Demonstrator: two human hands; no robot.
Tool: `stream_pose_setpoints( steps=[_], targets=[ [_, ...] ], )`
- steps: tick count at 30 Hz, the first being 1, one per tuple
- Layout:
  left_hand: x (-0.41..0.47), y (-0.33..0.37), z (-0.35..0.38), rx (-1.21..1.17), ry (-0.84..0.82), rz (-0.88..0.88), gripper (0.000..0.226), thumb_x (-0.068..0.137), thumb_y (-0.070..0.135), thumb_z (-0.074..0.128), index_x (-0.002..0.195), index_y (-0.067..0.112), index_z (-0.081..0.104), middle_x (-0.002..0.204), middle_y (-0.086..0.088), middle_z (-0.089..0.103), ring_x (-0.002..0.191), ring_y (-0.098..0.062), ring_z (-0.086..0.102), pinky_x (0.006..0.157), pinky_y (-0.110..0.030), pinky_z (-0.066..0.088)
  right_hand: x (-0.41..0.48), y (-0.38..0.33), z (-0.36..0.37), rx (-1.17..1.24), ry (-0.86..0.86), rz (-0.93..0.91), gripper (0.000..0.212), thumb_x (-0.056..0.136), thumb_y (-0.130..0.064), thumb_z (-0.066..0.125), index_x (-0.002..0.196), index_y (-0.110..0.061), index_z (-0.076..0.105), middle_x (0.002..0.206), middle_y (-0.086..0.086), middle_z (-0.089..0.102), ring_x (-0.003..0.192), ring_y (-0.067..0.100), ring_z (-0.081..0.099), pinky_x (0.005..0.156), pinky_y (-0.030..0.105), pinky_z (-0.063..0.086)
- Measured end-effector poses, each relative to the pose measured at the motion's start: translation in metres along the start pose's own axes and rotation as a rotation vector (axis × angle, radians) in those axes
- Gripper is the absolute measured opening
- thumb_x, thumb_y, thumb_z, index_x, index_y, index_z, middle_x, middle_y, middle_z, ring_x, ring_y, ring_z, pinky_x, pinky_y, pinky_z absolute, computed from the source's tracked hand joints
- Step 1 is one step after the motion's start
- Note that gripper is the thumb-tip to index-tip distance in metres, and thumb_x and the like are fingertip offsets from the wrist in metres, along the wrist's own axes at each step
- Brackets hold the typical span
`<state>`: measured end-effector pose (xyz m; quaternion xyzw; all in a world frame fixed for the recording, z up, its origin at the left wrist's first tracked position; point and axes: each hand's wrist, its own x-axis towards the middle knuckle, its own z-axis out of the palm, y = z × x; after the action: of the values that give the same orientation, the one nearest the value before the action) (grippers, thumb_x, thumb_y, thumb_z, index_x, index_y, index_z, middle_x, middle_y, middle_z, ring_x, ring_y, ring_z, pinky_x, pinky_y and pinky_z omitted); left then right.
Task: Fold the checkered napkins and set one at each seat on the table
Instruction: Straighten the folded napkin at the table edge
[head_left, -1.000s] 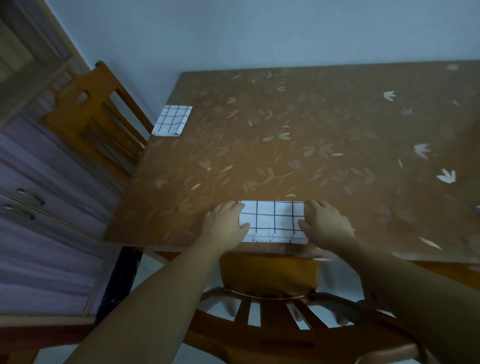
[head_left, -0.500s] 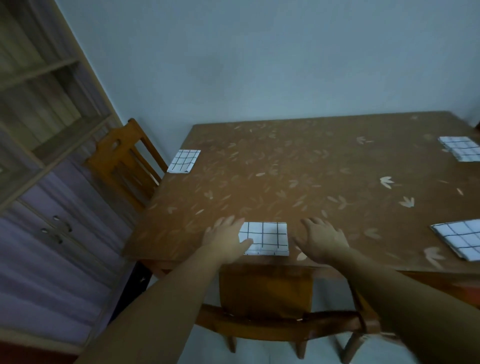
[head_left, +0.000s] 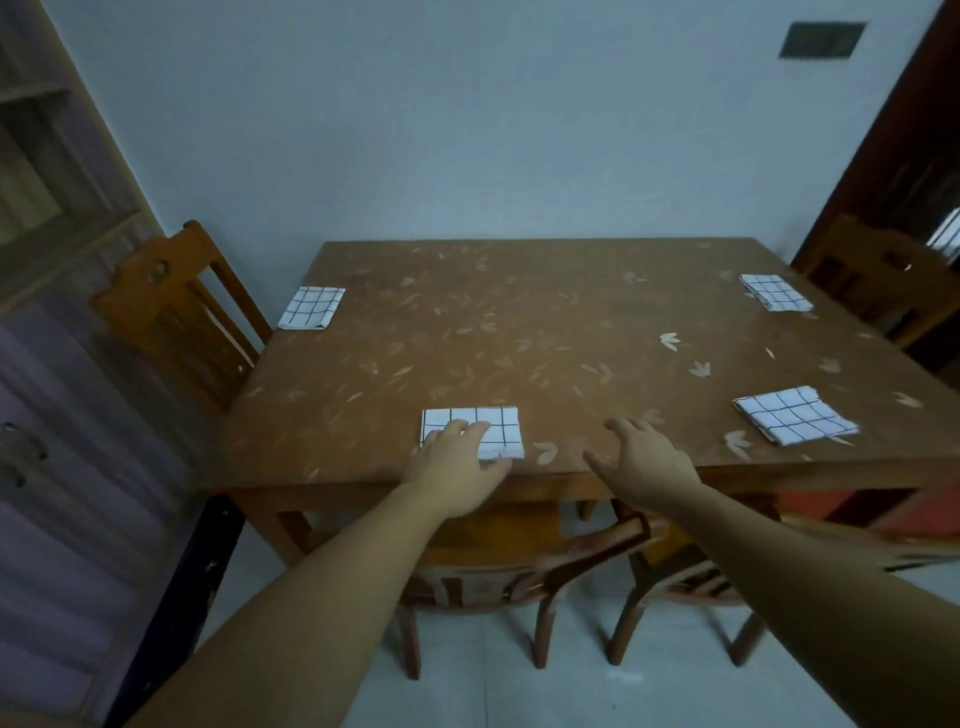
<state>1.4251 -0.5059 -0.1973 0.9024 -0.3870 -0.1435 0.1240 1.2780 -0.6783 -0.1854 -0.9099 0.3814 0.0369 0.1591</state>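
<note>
A brown table (head_left: 519, 332) with a pale leaf pattern stands against a plain wall in a dim room. Nearest the camera, a wooden chair (head_left: 524, 577) is tucked under the table's front edge, and both bare forearms reach over it.

The left hand (head_left: 457, 470) lies flat on a folded checkered napkin (head_left: 504, 431). Its fingers (head_left: 467, 430) are straight and hold nothing, likely pressing the fold down and squaring it at this seat. The napkin sits just inside the front edge, in line with the chair.

The right hand (head_left: 647, 462) is beside it over bare wood, apart from the cloth, with its fingers (head_left: 623, 427) spread wide and empty.

Further right, a second napkin (head_left: 795, 415) lies near the same edge. At the far end, a third napkin (head_left: 310, 307) lies in front of the left chair (head_left: 176, 306), and a fourth napkin (head_left: 775, 292) faces the right chair (head_left: 883, 280). Each visible seat seems served, so the task looks nearly finished.
</note>
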Motion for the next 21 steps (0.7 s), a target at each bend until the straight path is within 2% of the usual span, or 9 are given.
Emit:
stream_pose_setpoints(
  steps=[10,15,18,21],
  targets=[
    [-0.044,0.096,0.011,-0.069,0.011,0.085,0.067,0.091,0.063,0.041,0.148,0.031,0.03,0.154,0.004,0.03,0.136,-0.025,0.034,0.106,-0.045,0.037,-0.076,0.079,-0.034,0.069,0.088,0.063,0.065,0.092,-0.055,0.048,0.145,-0.02,0.036,0.148,0.004,0.041,0.128,0.024,0.046,0.102,0.044,0.043],
    [-0.074,0.191,0.045,0.023,0.021,0.178,0.066,0.09,0.063,0.042,0.148,0.033,0.029,0.154,0.004,0.031,0.139,-0.024,0.032,0.112,-0.046,0.031,-0.12,0.155,-0.05,0.139,0.138,0.063,0.065,0.088,-0.056,0.047,0.142,-0.022,0.039,0.145,0.002,0.044,0.124,0.024,0.05,0.1,0.047,0.045],
    [-0.09,0.258,0.07,0.031,-0.01,0.208,0.066,0.09,0.064,0.042,0.147,0.033,0.03,0.154,0.003,0.032,0.139,-0.025,0.032,0.11,-0.045,0.029,-0.149,0.215,-0.059,0.177,0.157,0.082,0.067,0.085,-0.062,0.045,0.139,-0.022,0.044,0.141,0.003,0.048,0.121,0.023,0.052,0.097,0.048,0.047],
    [-0.104,0.312,0.089,0.036,-0.031,0.234,0.066,0.09,0.063,0.043,0.147,0.033,0.031,0.154,0.003,0.032,0.138,-0.025,0.032,0.11,-0.045,0.029,-0.171,0.272,-0.07,0.178,0.162,0.138,0.065,0.09,-0.054,0.049,0.143,-0.018,0.039,0.146,0.005,0.043,0.127,0.024,0.049,0.1,0.048,0.046]
  ],
)
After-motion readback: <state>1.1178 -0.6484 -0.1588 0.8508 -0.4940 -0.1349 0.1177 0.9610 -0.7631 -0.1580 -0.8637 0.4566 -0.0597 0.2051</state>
